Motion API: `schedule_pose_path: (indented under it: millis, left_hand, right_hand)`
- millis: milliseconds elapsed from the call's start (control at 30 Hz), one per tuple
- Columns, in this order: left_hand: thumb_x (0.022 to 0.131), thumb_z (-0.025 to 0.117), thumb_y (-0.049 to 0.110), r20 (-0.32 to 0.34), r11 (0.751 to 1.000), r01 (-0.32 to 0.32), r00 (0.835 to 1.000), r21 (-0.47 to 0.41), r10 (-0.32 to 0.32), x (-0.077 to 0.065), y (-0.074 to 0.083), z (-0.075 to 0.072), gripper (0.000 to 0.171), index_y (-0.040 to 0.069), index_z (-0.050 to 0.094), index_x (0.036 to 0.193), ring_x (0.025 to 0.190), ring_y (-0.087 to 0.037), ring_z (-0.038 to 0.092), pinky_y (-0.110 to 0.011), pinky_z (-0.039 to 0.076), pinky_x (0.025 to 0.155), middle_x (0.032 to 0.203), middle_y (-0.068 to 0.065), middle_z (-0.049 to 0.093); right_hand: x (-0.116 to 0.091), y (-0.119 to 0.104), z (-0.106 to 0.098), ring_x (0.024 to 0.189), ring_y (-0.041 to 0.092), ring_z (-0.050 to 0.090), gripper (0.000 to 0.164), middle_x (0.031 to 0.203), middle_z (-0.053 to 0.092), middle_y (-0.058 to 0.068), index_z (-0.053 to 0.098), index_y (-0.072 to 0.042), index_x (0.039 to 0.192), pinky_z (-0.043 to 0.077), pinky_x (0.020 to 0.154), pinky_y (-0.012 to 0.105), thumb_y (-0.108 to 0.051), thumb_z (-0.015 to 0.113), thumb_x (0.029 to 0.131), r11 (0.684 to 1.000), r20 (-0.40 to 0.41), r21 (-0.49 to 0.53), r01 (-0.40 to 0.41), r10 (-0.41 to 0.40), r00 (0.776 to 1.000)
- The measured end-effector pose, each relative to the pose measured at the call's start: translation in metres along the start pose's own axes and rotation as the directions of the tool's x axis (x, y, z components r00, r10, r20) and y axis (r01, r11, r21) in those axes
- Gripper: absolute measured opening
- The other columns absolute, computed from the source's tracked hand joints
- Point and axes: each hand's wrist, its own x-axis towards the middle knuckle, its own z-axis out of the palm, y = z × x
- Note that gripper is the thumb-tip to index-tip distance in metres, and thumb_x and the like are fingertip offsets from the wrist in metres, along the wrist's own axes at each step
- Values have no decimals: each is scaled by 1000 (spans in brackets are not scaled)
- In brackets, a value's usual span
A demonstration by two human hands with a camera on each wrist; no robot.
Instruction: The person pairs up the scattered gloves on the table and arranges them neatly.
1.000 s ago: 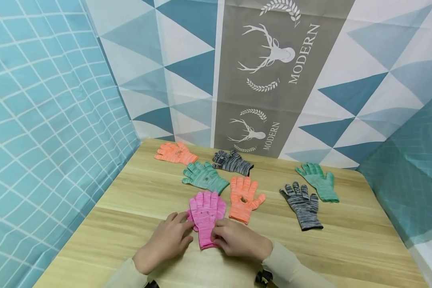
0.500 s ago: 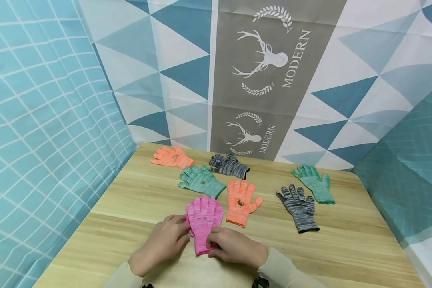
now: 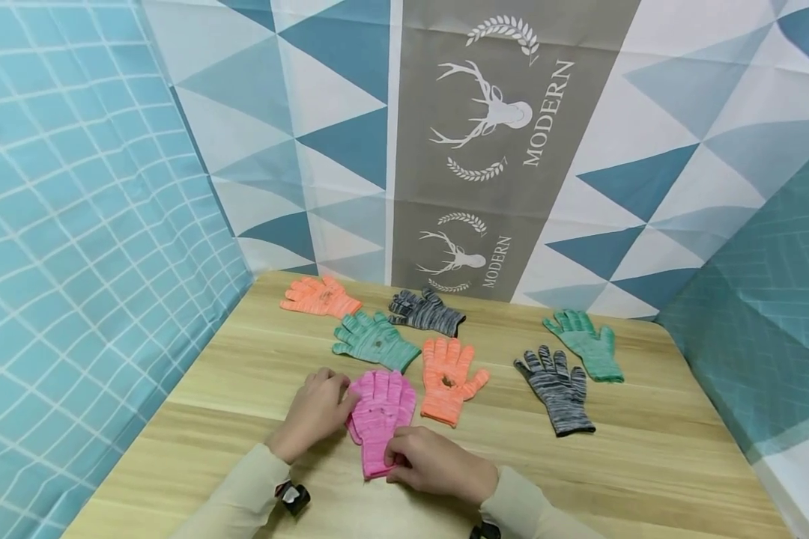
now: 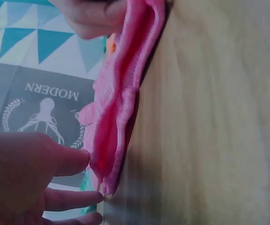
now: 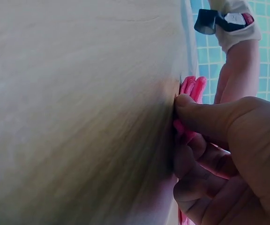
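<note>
Two pink knitted gloves (image 3: 380,419) lie stacked at the near middle of the table, fingers pointing away from me. At the right corner of the upper cuff, my right hand (image 3: 438,460) pinches the fabric between thumb and curled fingers; the right wrist view shows this pinch on the pink cloth (image 5: 185,131). My left hand (image 3: 318,412) is at the left edge of the pair, its thumb and fingers spread around the fabric edge without closing on it. In the left wrist view its thumb (image 4: 74,161) touches or nearly touches the pink edge.
Behind the pink pair lie an orange glove (image 3: 446,382) with a hole, a green glove (image 3: 377,342), a grey-black glove (image 3: 426,311) and another orange glove (image 3: 320,297). Rightward are a grey-black glove (image 3: 556,389) and a green glove (image 3: 588,344). Patterned cloth walls enclose the wooden table (image 3: 647,464).
My left hand has shifted slightly forward and loosened from the left edge of the pink gloves. My right hand stays at the cuff. The head view has tilted a little.
</note>
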Motion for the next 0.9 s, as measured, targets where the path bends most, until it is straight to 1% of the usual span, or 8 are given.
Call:
schedule_pose_path:
  millis: [33,133,200,300,400,500,700,900]
  left_hand:
    - [95,73,26,-5,1000,2,1000,-13,-2,1,-1,1,24,2,74,98,95,-33,62,-50,54,81,104,-17,67]
    - [92,75,22,-25,998,23,999,-65,-24,3,-5,-1,16,8,70,86,81,-23,59,-39,52,68,93,-11,65]
    - [91,75,18,-5,990,49,999,-130,-50,4,-8,-6,14,10,67,83,70,-17,56,-33,48,59,84,-7,64]
    - [90,72,17,80,972,105,993,-212,-89,3,-10,-13,13,11,65,80,58,-13,53,-27,44,51,72,-1,62]
    - [90,72,17,188,952,163,975,-259,-115,0,-11,-16,16,12,66,76,52,-12,52,-27,42,47,64,1,60]
    - [90,73,17,221,954,170,969,-248,-115,-3,-12,-15,18,12,65,75,53,-12,52,-27,42,48,63,1,59]
    - [90,74,14,188,979,110,979,-174,-77,0,-12,-8,8,10,67,88,57,-11,50,-26,42,51,67,2,56]
    - [91,72,11,197,989,64,980,-135,-37,4,-12,-8,11,11,67,81,61,-12,51,-27,43,55,69,2,58]
  right_hand:
    - [0,-1,1,72,-7,45,10,83,56,-13,72,-17,92,40,63,7,-24,79,93,1000,1,-4,3,-3,1000]
    - [0,-1,2,72,-7,45,9,83,57,-13,72,-17,93,40,63,6,-24,78,94,1000,3,-6,10,-10,1000]
    - [1,-1,2,72,-7,45,9,84,57,-13,72,-17,93,40,64,6,-25,77,94,1000,-2,-10,12,-12,1000]
    - [1,-1,2,72,-7,45,9,84,57,-13,72,-17,93,41,64,7,-25,77,94,1000,-2,-10,1,-1,1000]
    - [0,1,2,72,-6,46,10,84,57,-14,72,-18,93,41,64,7,-25,78,94,1000,-4,-15,-4,4,1000]
    - [0,2,3,72,-6,46,10,84,56,-14,72,-18,94,41,63,7,-25,78,93,1000,4,-7,-14,14,1000]
    - [1,1,1,71,-6,47,9,85,57,-14,72,-17,95,43,63,8,-25,78,93,1000,16,15,-25,25,1000]
    - [1,0,-1,73,-6,48,9,86,58,-13,72,-18,94,44,65,8,-26,77,94,1000,15,4,-23,23,1000]
